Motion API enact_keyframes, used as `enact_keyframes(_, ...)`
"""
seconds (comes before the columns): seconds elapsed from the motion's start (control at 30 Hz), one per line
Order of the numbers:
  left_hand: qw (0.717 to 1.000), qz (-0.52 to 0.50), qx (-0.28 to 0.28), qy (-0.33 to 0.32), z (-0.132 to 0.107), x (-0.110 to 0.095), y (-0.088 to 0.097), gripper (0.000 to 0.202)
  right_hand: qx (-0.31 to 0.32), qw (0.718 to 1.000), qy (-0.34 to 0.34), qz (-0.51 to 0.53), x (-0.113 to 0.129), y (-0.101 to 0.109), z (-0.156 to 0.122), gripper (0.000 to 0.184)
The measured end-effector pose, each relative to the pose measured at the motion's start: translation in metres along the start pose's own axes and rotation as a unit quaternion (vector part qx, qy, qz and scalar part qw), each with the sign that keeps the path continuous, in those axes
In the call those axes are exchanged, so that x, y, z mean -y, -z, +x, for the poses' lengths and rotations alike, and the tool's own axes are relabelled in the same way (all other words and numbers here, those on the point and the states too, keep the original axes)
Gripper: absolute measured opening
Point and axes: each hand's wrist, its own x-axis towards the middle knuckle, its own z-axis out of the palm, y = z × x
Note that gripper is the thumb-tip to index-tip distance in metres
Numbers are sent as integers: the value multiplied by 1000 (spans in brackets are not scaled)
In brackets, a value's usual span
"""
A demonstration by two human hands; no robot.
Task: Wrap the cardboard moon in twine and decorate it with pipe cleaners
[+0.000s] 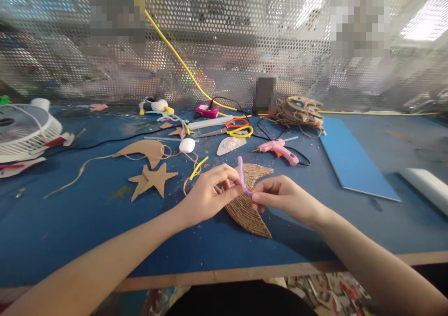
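A purple pipe cleaner [240,167] is bent between my two hands, its upper end sticking up. My left hand [215,190] pinches it near the bend. The fingertips of my right hand [280,195] are closed on its lower right part. Beneath both hands lies a crescent moon wrapped in brown twine [250,218], partly covered by my fingers. Just left of my left hand is a short yellow pipe cleaner [199,167]. Farther left lie a cardboard star [154,179] and a bare cardboard crescent [143,150].
A pink glue gun [278,150] lies beyond my right hand, near yellow-handled scissors [241,130]. A white egg-shaped piece [186,145] sits among twine. A white fan [26,129] stands left, a blue board [357,159] right. Perforated metal mesh [217,40] rises behind.
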Motion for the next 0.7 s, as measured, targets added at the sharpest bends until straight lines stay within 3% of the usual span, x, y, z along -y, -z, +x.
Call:
enact_keyframes(0.17, 998, 35, -44, 17, 1, -3, -5, 16, -91, 980, 71, -165, 3, -5, -1, 25)
enact_keyframes(0.27, 995, 38, -75, 45, 0, -2, -12, 15, -152, 933, 142, -292, -4, -10, 0, 19)
enact_keyframes(0.4, 991, 43, -104, 71, -3, -1, -20, 15, -190, 809, 279, -482, -17, -12, 1, 18)
enact_keyframes(0.53, 990, 27, -96, 96, -4, -4, -22, 16, -188, 688, 344, -610, -23, -11, -1, 20)
enact_keyframes(0.63, 979, -43, -60, 189, -2, -11, -20, 18, -179, 617, 362, -675, -20, -11, -2, 22)
enact_keyframes(0.7, 952, -131, -17, 277, -1, -16, -18, 21, -178, 573, 378, -705, -15, -10, -3, 22)
